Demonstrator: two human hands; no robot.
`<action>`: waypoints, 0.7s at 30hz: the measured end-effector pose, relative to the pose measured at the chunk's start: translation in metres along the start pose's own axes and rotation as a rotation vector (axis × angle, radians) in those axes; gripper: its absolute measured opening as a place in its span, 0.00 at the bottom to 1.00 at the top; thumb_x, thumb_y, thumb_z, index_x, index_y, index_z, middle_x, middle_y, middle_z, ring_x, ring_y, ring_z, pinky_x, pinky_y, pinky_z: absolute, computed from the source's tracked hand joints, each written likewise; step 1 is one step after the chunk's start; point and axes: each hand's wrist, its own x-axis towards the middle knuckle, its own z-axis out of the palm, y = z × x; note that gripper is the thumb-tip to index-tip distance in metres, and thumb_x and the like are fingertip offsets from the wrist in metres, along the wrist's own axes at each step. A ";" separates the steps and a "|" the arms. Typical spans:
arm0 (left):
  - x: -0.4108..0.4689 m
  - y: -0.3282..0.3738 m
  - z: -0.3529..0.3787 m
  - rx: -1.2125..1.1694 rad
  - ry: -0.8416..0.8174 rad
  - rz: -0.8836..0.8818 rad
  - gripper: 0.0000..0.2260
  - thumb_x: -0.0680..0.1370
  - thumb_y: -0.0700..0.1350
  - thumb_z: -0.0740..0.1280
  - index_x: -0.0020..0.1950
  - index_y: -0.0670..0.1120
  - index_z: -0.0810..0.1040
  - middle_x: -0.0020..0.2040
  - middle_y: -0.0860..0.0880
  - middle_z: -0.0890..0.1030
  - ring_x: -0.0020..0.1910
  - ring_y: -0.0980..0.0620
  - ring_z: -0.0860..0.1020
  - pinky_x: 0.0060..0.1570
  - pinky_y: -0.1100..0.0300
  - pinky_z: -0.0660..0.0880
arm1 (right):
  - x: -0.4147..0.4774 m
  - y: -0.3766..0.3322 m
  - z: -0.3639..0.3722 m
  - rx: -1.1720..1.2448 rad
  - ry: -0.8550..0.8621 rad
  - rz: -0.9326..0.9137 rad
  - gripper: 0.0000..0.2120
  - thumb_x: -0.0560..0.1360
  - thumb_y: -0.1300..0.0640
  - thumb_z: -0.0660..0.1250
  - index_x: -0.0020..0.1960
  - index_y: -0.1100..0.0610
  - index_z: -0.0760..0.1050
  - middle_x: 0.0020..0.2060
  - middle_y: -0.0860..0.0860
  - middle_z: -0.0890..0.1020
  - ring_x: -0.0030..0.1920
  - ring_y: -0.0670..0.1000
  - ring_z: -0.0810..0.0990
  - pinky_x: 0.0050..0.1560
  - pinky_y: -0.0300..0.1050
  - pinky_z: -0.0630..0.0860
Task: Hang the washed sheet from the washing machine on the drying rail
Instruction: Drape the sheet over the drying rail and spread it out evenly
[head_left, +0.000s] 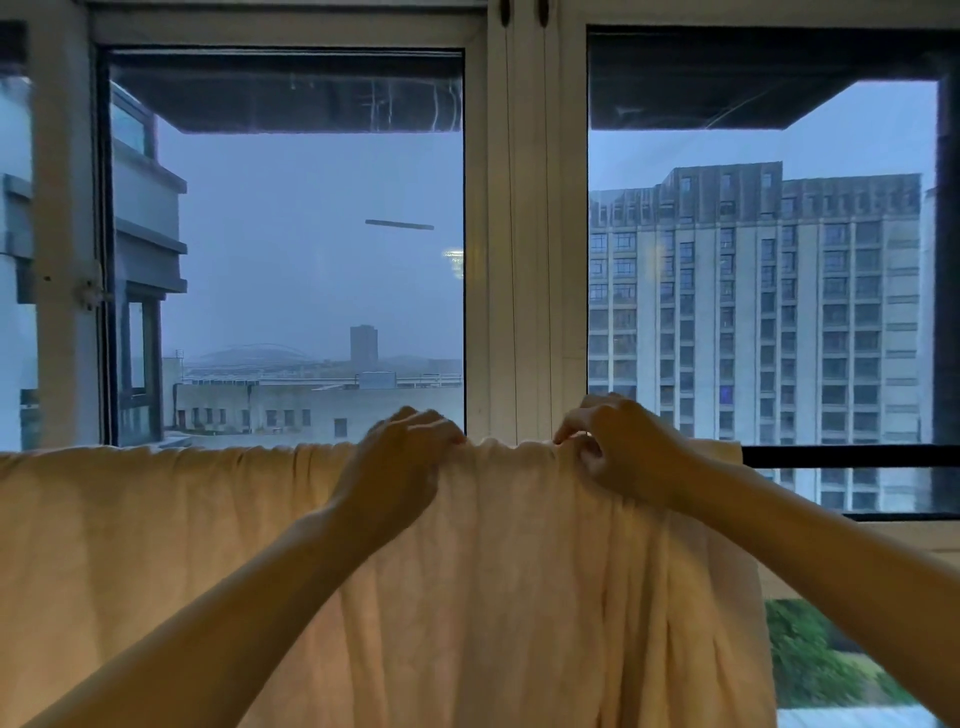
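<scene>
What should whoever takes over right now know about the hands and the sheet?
Left hand: fingers curled over the top fold of the sheet, gripping it.
Right hand: pinches the same fold further right.
Sheet: hangs draped before the window; its support is hidden under the fold.
Done: hung; left stretch lies spread.
Left to do: the stretch by the hands is bunched; probably spread it rightward.

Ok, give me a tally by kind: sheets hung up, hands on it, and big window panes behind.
Pale cream fabric sheet: 1
Bare hands gripping its top edge: 2, left hand and right hand
Large glass window panes in full view: 2
Total: 5
</scene>
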 end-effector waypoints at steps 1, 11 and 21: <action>-0.001 0.005 0.004 -0.006 -0.005 0.050 0.12 0.76 0.36 0.65 0.55 0.49 0.81 0.51 0.53 0.82 0.49 0.58 0.77 0.52 0.61 0.76 | -0.001 -0.004 0.000 -0.013 -0.011 -0.023 0.10 0.77 0.57 0.63 0.56 0.52 0.78 0.50 0.47 0.79 0.49 0.44 0.76 0.51 0.35 0.71; 0.008 0.004 0.021 -0.161 -0.026 -0.018 0.07 0.77 0.51 0.66 0.51 0.52 0.81 0.43 0.59 0.80 0.39 0.65 0.75 0.41 0.72 0.70 | -0.005 -0.001 0.004 -0.014 0.093 0.001 0.07 0.78 0.54 0.63 0.53 0.50 0.79 0.48 0.45 0.81 0.47 0.41 0.77 0.47 0.31 0.68; 0.013 -0.026 0.010 -0.177 0.054 -0.145 0.05 0.76 0.43 0.68 0.41 0.50 0.79 0.37 0.58 0.78 0.36 0.64 0.76 0.38 0.74 0.70 | -0.003 0.020 0.005 0.074 0.215 0.189 0.05 0.79 0.58 0.62 0.51 0.55 0.77 0.46 0.48 0.80 0.44 0.44 0.77 0.49 0.36 0.73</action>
